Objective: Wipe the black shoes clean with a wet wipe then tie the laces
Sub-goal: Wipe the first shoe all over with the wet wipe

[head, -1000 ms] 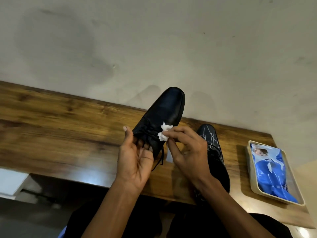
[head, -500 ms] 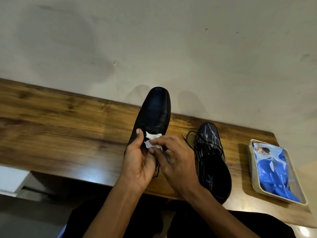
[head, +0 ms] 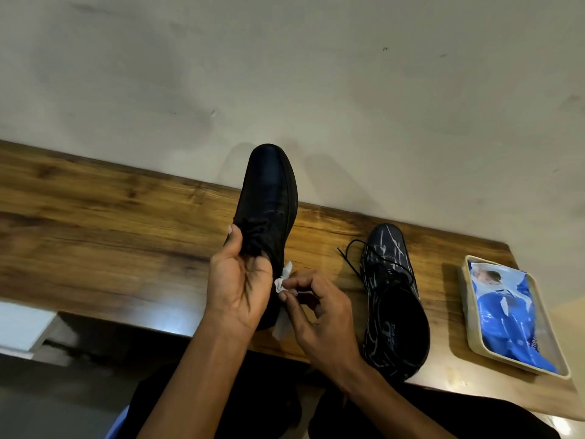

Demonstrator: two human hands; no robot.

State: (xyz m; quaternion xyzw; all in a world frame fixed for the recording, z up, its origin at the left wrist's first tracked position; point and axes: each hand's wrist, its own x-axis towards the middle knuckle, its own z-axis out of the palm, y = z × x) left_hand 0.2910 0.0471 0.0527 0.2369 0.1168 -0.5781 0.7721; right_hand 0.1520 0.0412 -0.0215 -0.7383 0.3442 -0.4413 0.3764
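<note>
A: What did the left hand (head: 239,285) have?

B: It gripped the shoe (head: 269,198), thumb on the left side by the laces, fingers curled into the opening. The shoe was held up off the table (head: 110,223), toe pointing far toward the wall (head: 285,74).

A: And the right hand (head: 319,315)?

B: Fingers curled, thumb and forefinger pinching a crumpled white wipe (head: 282,280) against the shoe's right side, near the heel. A second scrap of white (head: 280,327) showed below the heel; whether it was part of the same wipe, I couldn't tell.

A: What was hard to see?

B: The held shoe's heel and most of its opening sat behind the left hand. The laces there were dark on dark, so I couldn't say whether they were tied.

A: The other shoe?

B: The second shoe (head: 392,299) lay flat on the table just right of the right hand, streaked with pale marks, its lace (head: 349,258) loose and trailing left. Its heel sat at the table's near edge.

A: Anything farther right?

B: A cream tray (head: 465,315) holding a blue packet (head: 503,315), close to the table's right end and near edge.

A: Room to move?

B: Bare wood stretched left of the hands, and a gap lay between the two shoes.
</note>
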